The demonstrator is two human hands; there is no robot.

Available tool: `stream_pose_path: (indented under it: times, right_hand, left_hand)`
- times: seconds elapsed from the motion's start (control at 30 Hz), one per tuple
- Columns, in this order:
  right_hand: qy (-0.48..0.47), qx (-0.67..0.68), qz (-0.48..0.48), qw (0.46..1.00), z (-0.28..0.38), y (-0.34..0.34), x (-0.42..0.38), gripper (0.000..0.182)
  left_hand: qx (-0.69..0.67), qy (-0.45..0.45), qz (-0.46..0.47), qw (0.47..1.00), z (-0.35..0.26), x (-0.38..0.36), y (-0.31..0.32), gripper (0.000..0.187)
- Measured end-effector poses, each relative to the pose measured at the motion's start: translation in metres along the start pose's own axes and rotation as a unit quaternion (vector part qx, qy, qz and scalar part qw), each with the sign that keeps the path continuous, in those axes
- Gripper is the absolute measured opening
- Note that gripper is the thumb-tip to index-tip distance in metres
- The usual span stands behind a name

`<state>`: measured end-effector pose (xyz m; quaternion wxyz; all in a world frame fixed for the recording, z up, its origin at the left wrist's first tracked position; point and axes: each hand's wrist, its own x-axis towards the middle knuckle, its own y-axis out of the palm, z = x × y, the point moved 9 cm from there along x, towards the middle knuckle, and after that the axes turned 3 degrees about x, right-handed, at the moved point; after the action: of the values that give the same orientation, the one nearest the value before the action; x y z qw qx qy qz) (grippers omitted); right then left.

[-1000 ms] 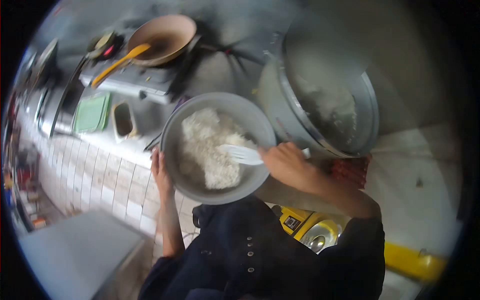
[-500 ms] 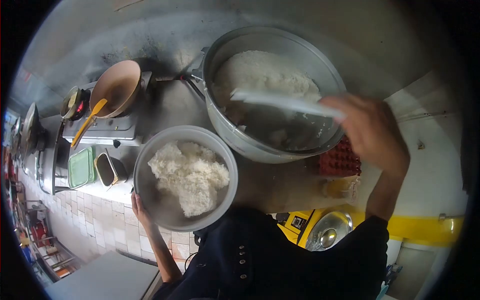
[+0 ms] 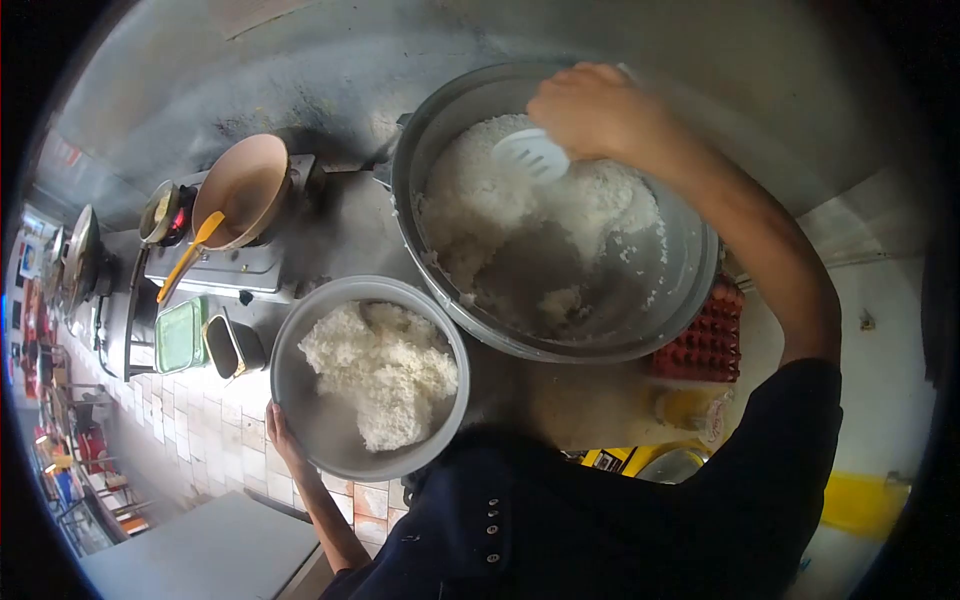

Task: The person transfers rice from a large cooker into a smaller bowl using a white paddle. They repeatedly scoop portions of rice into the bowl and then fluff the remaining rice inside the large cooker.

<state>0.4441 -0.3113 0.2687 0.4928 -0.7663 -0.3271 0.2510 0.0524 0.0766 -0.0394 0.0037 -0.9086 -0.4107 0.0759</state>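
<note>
Right hand (image 3: 590, 112) swung over big pot (image 3: 690, 265) to one o'clock, clenched on white spatula (image 3: 531, 155); left hand (image 3: 284, 438) gripped rice bowl (image 3: 322, 432) at eight o'clock.

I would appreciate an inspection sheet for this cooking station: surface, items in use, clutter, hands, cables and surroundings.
Surface: metal counter, darkened in places.
Items in use: large pot with rice, grains stuck to its inner wall; grey bowl beside it, holding heaped rice; white slotted spatula over the pot.
Clutter: pan on the stove, orange spatula at its edge; green container; red trays by the pot.
Hands: left hand at the bowl's rim; right hand has the slotted spatula in its grip.
Cables: nothing seen clearly.
Surroundings: tiled floor; red glow beside the pan.
</note>
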Motion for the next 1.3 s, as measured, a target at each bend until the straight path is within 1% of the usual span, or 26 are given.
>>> stream_pose_path:
  times: [0.07,0.13,0.2,0.23,0.27,0.3,0.37,0.4,0.47,0.5,0.57,0.6,0.7,0.73,0.77,0.8,0.83,0.9,0.97,1.0,1.03,1.1,1.17,1.2,1.27,1.3]
  right_hand:
    - [-0.014,-0.007,0.043,0.999,0.018,0.015,0.023,0.013]
    - [-0.028,0.003,0.043,0.999,0.029,0.033,0.039,0.014]
    - [-0.039,0.013,0.044,0.998,0.035,0.039,0.045,0.015]
    - [-0.071,-0.004,0.034,0.997,0.039,0.036,0.046,0.014]
    - [-0.103,-0.021,0.025,0.994,0.044,0.032,0.046,0.016]
    - [-0.104,-0.023,0.025,0.994,0.039,0.027,0.048,0.016]
    - [-0.122,-0.072,0.117,0.983,0.02,0.023,0.052,0.025]
    - [-0.123,-0.073,0.118,0.983,0.01,0.012,0.058,0.025]
    - [-0.05,0.084,0.265,0.959,-0.012,0.02,0.061,0.035]
    - [-0.052,0.082,0.266,0.959,-0.018,0.026,0.062,0.035]
    - [-0.129,0.182,0.158,0.962,-0.013,0.014,0.07,0.033]
    - [-0.132,0.181,0.16,0.961,-0.011,0.016,0.075,0.033]
    - [-0.103,0.136,0.206,0.964,0.0,0.035,0.084,0.032]
    - [-0.067,0.124,0.182,0.973,0.003,0.039,0.087,0.031]
    - [-0.03,0.113,0.157,0.981,0.002,0.044,0.091,0.031]
    - [-0.032,0.119,0.164,0.979,0.004,0.052,0.092,0.031]
    - [-0.036,0.15,0.159,0.975,0.006,0.057,0.094,0.031]
    - [-0.045,0.182,0.158,0.969,0.007,0.071,0.098,0.031]
    - [-0.057,0.215,0.117,0.968,0.008,0.079,0.1,0.03]
    - [-0.059,0.215,0.12,0.967,0.009,0.081,0.102,0.03]
    - [-0.046,0.176,0.151,0.972,0.008,0.088,0.102,0.031]
    - [-0.037,0.137,0.187,0.972,0.009,0.099,0.096,0.032]
    - [-0.037,0.207,0.122,0.97,0.008,0.091,0.094,0.033]
    - [-0.04,0.206,0.12,0.97,0.009,0.092,0.1,0.033]
    - [-0.025,0.156,0.225,0.961,0.01,0.114,0.104,0.034]
    - [-0.024,0.157,0.224,0.962,0.01,0.117,0.105,0.034]
  left_hand:
    - [0.004,0.0,0.004,1.0,0.001,0.003,0.0,0.037]
    - [0.01,-0.003,0.011,1.0,0.002,0.003,-0.002,0.037]
    - [0.074,0.055,0.021,0.996,-0.011,0.002,0.002,0.038]
    - [0.072,0.055,0.021,0.996,-0.013,0.002,0.005,0.038]
    - [0.046,0.02,0.008,0.999,-0.015,-0.002,0.008,0.038]
    - [0.02,-0.014,-0.005,1.0,-0.013,-0.005,0.008,0.037]
    - [0.007,0.003,0.007,1.0,-0.007,0.002,0.005,0.037]
    - [-0.004,0.01,0.016,1.0,-0.005,0.001,0.005,0.037]
    - [-0.006,-0.011,0.014,1.0,-0.006,-0.003,0.005,0.037]
    - [-0.011,-0.025,0.013,1.0,-0.007,-0.003,0.008,0.036]
    - [-0.008,-0.012,0.008,1.0,-0.012,-0.003,0.01,0.036]
    - [0.0,-0.001,0.006,1.0,-0.014,-0.003,0.01,0.036]
    - [0.002,-0.029,-0.038,0.999,-0.003,-0.004,0.0,0.035]
    - [0.007,-0.036,-0.037,0.999,-0.001,-0.004,-0.001,0.035]
    - [0.022,-0.072,-0.047,0.996,0.005,-0.005,-0.005,0.043]
    - [0.038,-0.11,-0.058,0.992,0.009,-0.006,-0.01,0.053]
    - [0.043,-0.117,-0.061,0.99,0.009,-0.008,-0.008,0.053]
    - [0.077,-0.069,-0.089,0.991,-0.008,-0.011,-0.001,0.037]
    - [0.068,-0.076,-0.095,0.99,-0.007,-0.012,-0.002,0.037]
    - [0.056,-0.076,-0.097,0.991,-0.005,-0.011,-0.001,0.038]
    - [0.056,-0.079,-0.098,0.99,0.0,-0.009,-0.005,0.038]
    - [0.051,-0.102,-0.062,0.992,0.015,-0.007,-0.017,0.054]
    - [0.035,-0.103,-0.065,0.992,0.023,-0.007,-0.023,0.054]
    - [0.021,-0.099,-0.064,0.993,0.024,-0.006,-0.023,0.053]
    - [0.015,-0.104,-0.071,0.992,0.026,-0.006,-0.022,0.052]
    - [0.014,-0.113,-0.073,0.991,0.024,-0.007,-0.023,0.051]
